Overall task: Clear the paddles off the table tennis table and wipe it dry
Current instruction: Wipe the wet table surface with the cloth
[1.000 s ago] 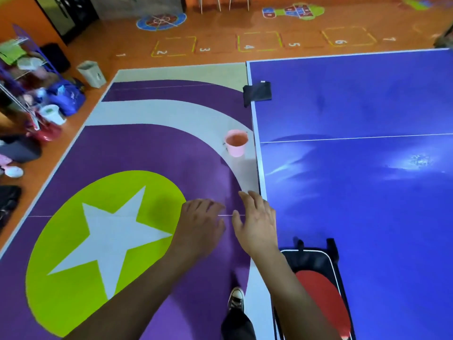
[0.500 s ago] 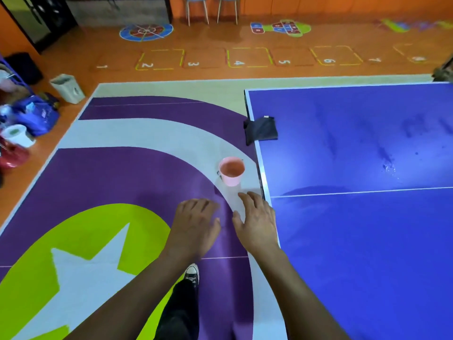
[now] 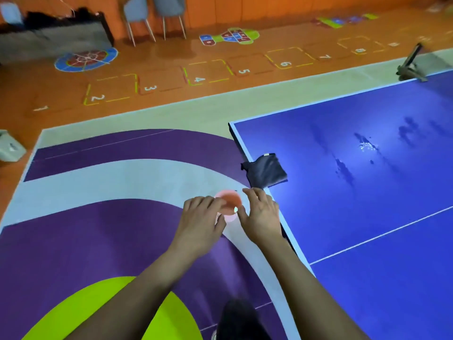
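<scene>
The blue table tennis table (image 3: 367, 229) fills the right side, with wet patches (image 3: 343, 168) on its far half. A dark folded cloth (image 3: 266, 170) hangs over its left edge. On the floor beside the table stands a small pink bucket (image 3: 229, 204). My left hand (image 3: 199, 224) and my right hand (image 3: 263, 214) hover on either side of the bucket, fingers spread, holding nothing. No paddle is in view.
A purple, grey and green floor mat (image 3: 110, 229) lies under my arms. A net clamp (image 3: 411, 67) sits at the table's far edge. Two chairs (image 3: 152, 15) stand by the orange wall, and a small bin (image 3: 9, 148) is at the left.
I have walked forward along the table. The bucket and cloth are now closer, and my hands have reached the bucket. The paddle case seen a second ago has dropped out of view.
</scene>
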The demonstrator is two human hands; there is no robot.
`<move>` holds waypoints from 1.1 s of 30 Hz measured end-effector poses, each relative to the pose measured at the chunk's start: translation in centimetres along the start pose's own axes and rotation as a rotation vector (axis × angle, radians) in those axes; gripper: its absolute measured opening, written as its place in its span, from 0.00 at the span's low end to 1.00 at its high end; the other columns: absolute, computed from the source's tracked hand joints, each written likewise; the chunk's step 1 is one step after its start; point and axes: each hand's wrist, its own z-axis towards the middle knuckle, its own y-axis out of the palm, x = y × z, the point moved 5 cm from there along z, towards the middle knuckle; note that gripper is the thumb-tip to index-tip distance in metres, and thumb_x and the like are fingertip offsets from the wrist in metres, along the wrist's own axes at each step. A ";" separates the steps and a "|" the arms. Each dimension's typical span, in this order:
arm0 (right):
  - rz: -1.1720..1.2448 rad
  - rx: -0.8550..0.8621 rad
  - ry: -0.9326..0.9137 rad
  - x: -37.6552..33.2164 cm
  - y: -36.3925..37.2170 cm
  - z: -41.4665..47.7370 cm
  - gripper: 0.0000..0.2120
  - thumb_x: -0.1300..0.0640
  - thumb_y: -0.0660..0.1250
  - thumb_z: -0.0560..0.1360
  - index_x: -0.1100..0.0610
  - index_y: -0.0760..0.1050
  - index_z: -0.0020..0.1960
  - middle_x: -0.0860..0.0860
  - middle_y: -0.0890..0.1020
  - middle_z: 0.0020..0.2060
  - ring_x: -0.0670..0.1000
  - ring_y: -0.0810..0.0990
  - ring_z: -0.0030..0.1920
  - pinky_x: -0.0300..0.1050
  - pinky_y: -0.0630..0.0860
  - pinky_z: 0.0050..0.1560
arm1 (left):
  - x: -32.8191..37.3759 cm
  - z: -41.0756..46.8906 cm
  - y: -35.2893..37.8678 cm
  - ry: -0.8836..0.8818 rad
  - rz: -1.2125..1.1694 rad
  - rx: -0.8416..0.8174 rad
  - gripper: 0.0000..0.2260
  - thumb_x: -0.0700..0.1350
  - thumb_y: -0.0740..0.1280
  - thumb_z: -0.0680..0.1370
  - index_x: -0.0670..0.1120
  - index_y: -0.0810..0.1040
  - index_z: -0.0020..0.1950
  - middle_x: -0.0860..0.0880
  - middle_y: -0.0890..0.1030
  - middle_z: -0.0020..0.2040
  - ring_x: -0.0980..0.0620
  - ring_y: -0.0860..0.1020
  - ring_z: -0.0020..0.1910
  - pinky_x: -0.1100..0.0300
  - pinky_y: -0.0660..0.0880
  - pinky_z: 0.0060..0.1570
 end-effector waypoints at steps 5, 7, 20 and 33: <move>0.003 0.001 0.079 -0.4 1.9 9.0 0.23 0.49 0.61 0.82 0.49 0.67 0.76 0.49 0.70 0.73 0.55 0.70 0.70 0.52 0.63 0.70 | -4.3 9.0 1.4 0.082 -0.023 -0.034 0.14 0.46 0.67 0.76 0.52 0.76 0.61 0.53 0.81 0.55 0.47 0.77 0.56 0.52 0.69 0.59; 0.021 0.008 0.111 -0.7 2.7 13.1 0.23 0.49 0.61 0.81 0.49 0.67 0.75 0.49 0.71 0.73 0.55 0.71 0.70 0.53 0.64 0.70 | -6.4 13.0 2.1 0.097 -0.017 -0.068 0.13 0.47 0.65 0.77 0.51 0.76 0.62 0.53 0.79 0.59 0.48 0.76 0.59 0.53 0.67 0.62; 0.088 0.087 0.201 -3.8 4.7 37.0 0.23 0.53 0.63 0.79 0.51 0.70 0.74 0.50 0.72 0.70 0.56 0.72 0.65 0.51 0.63 0.66 | -17.5 36.2 3.1 0.183 0.046 -0.103 0.12 0.48 0.64 0.79 0.52 0.75 0.62 0.53 0.78 0.62 0.49 0.74 0.63 0.52 0.67 0.63; 0.191 0.335 0.805 -3.8 9.3 47.8 0.21 0.53 0.63 0.80 0.50 0.70 0.72 0.49 0.73 0.69 0.56 0.73 0.63 0.51 0.65 0.64 | -24.8 56.7 9.4 0.697 0.044 -0.374 0.12 0.44 0.70 0.76 0.47 0.79 0.59 0.51 0.80 0.58 0.45 0.78 0.58 0.49 0.70 0.58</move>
